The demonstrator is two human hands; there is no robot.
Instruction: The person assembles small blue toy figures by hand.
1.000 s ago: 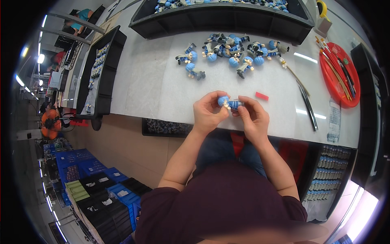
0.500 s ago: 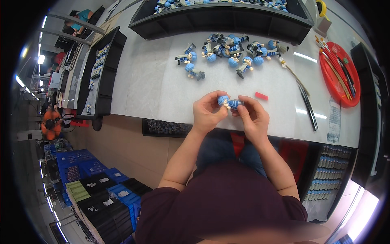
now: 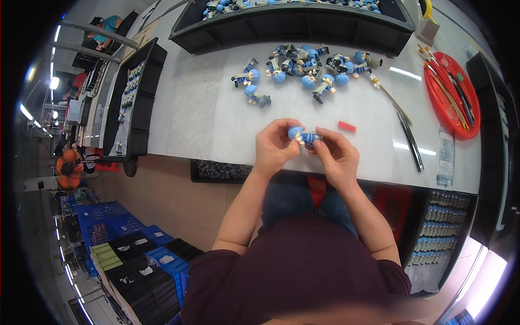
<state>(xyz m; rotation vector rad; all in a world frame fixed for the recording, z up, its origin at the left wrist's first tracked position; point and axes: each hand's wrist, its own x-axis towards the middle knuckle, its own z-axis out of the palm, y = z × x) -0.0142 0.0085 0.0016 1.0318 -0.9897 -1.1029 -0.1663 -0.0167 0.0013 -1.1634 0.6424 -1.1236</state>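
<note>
Between my two hands lies a small blue-haired figurine (image 3: 308, 138), held sideways just above the table's near edge. The fingers and thumb of my left hand (image 3: 275, 149) pinch it at the head. My right hand (image 3: 339, 157) grips it at the leg end, so its feet are mostly hidden. A little beyond my right hand rests a small red block (image 3: 347, 127) on the white tabletop (image 3: 189, 116). Farther off, a loose pile of similar figurines (image 3: 297, 64) lies in several poses, some on their sides.
A black bin (image 3: 292, 32) full of figurines stands at the back. To the right are a red oval tray (image 3: 452, 122) with brushes and a dark, thin tool (image 3: 410, 142). Black trays of figurines flank me at left (image 3: 142, 103) and lower right (image 3: 450, 260).
Both hands keep their hold on the figurine and have barely moved. The whole view has shifted very slightly.
</note>
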